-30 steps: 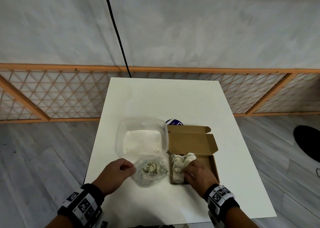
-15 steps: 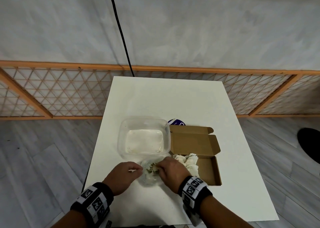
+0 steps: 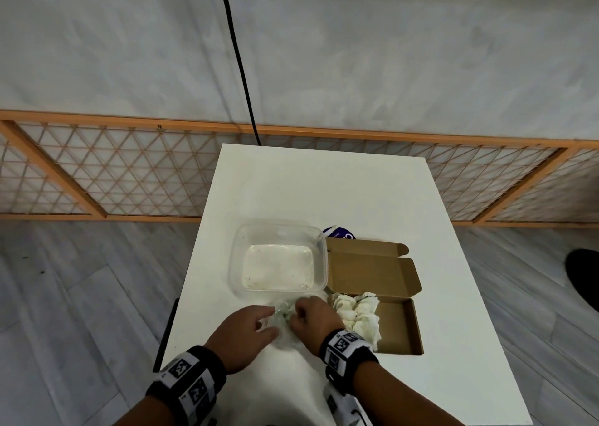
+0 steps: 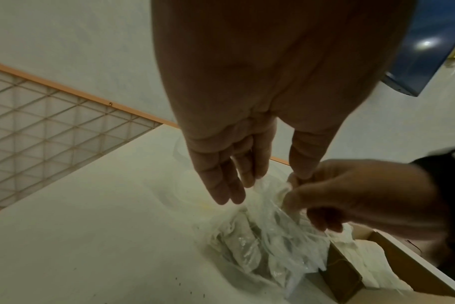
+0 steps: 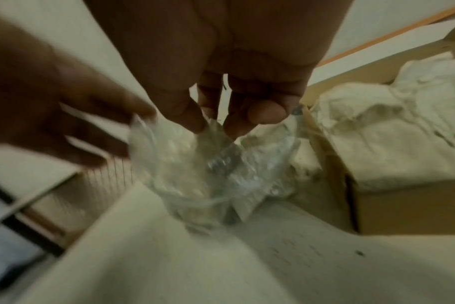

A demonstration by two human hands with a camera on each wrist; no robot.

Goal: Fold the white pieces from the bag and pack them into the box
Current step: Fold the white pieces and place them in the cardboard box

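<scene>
Clear plastic bag (image 3: 285, 323), lower centre: right hand (image 3: 312, 320) pinching film, left hand (image 3: 248, 335) pinching rim. Risk: film tears, white pieces (image 3: 358, 315) snag beside cardboard box (image 3: 400, 328).

Bare forearms; 2 black wristbands (image 3: 191, 381) bearing white square-code markers.

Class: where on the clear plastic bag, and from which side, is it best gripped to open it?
Grip the bag at its crumpled top rim, from above, one hand on each side. The mouth faces up and the film is limp, so pinching opposite edges and pulling apart should spread it.
</scene>
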